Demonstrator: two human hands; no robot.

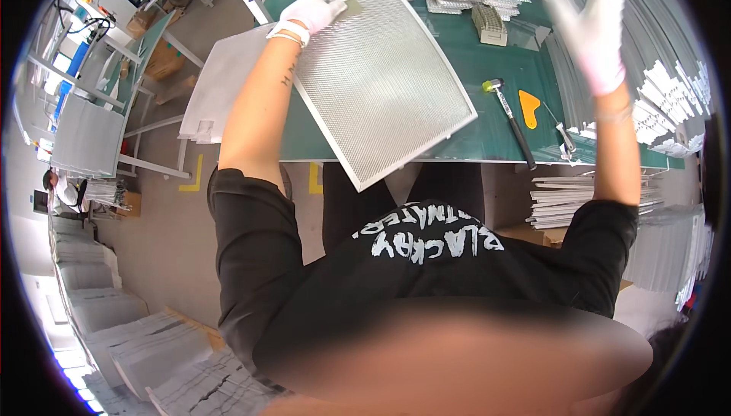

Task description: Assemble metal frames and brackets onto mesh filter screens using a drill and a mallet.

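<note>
Green tabletop (487, 140) stretched in front of person. Framed mesh panel (384, 85) slanted over it, lowest corner past near edge. Right hand (594, 35) was raised over right side, thumb and fingers apart. Left hand (311, 12) had fingers clamped on panel's far left corner. Hammer (518, 131) lay right of panel, yellow scraper (528, 109) beside it.

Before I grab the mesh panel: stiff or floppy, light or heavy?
The mesh panel is probably stiff: it looks flat and straight-edged. Likely light for its size: it's thin, and only the left hand holds it. May tip if pushed nearer: one corner juts past the green table.
</note>
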